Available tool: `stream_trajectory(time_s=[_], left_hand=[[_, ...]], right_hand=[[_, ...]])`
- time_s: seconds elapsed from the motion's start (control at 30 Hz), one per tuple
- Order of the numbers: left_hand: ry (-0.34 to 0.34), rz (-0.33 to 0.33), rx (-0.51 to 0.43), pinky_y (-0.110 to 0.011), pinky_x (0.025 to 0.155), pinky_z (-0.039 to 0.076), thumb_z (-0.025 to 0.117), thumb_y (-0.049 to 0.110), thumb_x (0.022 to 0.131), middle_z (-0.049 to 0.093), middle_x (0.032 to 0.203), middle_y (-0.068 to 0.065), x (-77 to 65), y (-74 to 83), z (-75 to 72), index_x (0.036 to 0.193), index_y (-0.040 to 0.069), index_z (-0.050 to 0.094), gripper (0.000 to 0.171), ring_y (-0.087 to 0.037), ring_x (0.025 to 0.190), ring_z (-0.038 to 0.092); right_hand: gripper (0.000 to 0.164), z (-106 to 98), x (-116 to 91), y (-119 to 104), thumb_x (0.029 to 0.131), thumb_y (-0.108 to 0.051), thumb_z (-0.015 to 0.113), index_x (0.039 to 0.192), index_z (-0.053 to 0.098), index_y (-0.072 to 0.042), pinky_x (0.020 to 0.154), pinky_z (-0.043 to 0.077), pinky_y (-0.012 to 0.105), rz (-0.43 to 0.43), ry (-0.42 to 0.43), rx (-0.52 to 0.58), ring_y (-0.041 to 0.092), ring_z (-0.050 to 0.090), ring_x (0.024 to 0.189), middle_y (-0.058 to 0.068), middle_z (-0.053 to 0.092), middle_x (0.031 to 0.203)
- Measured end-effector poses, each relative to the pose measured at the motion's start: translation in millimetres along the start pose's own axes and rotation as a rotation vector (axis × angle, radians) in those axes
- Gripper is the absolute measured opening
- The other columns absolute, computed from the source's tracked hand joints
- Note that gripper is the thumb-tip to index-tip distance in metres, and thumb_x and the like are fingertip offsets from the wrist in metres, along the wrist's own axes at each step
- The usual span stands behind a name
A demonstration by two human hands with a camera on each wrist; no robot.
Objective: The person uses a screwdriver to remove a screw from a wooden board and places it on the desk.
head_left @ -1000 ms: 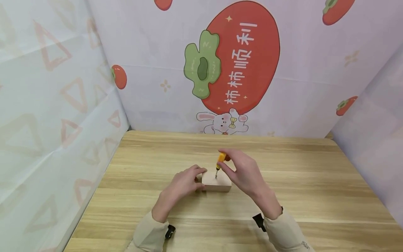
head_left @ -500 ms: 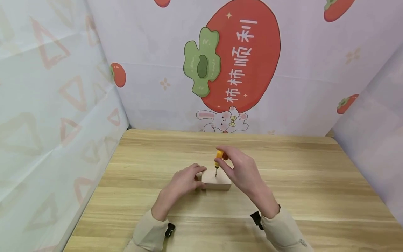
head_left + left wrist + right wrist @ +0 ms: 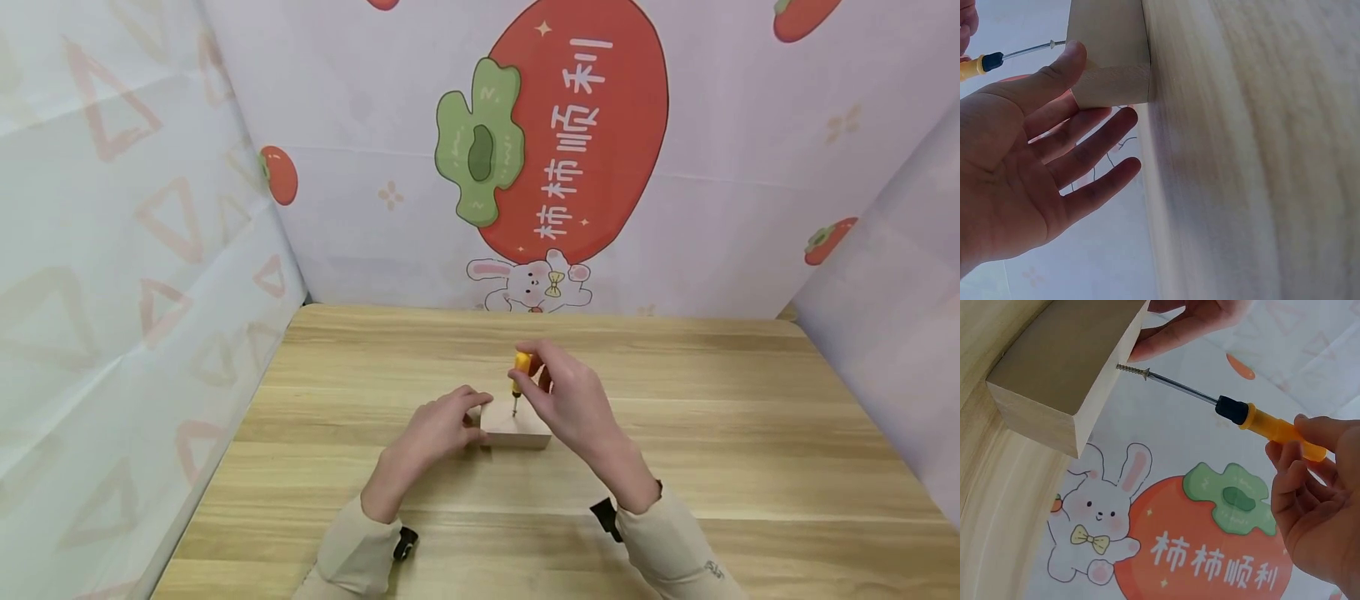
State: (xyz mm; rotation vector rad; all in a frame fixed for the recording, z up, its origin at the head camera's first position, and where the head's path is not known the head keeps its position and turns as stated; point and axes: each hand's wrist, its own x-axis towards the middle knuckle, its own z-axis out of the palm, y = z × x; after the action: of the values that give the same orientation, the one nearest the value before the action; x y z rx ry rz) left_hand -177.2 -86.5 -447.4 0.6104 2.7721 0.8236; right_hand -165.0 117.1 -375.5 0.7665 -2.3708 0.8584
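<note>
A pale wooden block (image 3: 516, 427) lies on the table in the head view. My left hand (image 3: 438, 427) grips its left end, thumb on the near side and index finger at the far edge; the other fingers spread loosely in the left wrist view. With thumb and fingertips, my right hand (image 3: 576, 407) pinches the yellow handle of a screwdriver (image 3: 1272, 428) above the block. Its black-collared shaft meets the head of a screw (image 3: 1132, 371). That screw stands out of the block's top face, much of its thread showing in the right wrist view.
The wood-grain table (image 3: 720, 433) spreads out around both hands. Behind it rises a backdrop (image 3: 360, 233) printed with a large red persimmon and a rabbit. A patterned white wall sheet (image 3: 150, 275) borders the left side, and another pale sheet stands at the right.
The screwdriver has come a little more upright, its handle shifting left with my right hand. The left hand keeps its grip on the block. The head view has tilted slightly.
</note>
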Motion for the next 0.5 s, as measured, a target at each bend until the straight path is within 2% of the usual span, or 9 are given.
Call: stream_trajectory(time_s=[0.2, 0.5], left_hand=[[-0.002, 0.014, -0.016, -0.039, 0.081, 0.054, 0.078, 0.025, 0.087, 0.064, 0.125, -0.002, -0.5, 1.6, -1.9, 0.135, 0.012, 0.061, 0.052, -0.015, 0.094, 0.070], [-0.013, 0.024, -0.016, -0.041, 0.084, 0.055, 0.076, 0.024, 0.088, 0.064, 0.131, -0.004, -1.8, 3.5, -3.5, 0.135, 0.010, 0.060, 0.052, -0.017, 0.095, 0.071]], right_hand=[[0.031, -2.8, 0.5, 4.2, 0.085, -0.005, 0.077, 0.112, 0.062, -0.002, 0.057, 0.050, 0.022, -0.050, -0.035, 0.047, 0.009, 0.055, 0.065, 0.001, 0.063, 0.079], [0.030, -8.7, 2.2, 16.3, 0.088, 0.001, 0.071, 0.115, 0.060, -0.002, 0.063, 0.051, 0.022, -0.192, -0.199, 0.170, 0.006, 0.055, 0.070, -0.001, 0.066, 0.086]])
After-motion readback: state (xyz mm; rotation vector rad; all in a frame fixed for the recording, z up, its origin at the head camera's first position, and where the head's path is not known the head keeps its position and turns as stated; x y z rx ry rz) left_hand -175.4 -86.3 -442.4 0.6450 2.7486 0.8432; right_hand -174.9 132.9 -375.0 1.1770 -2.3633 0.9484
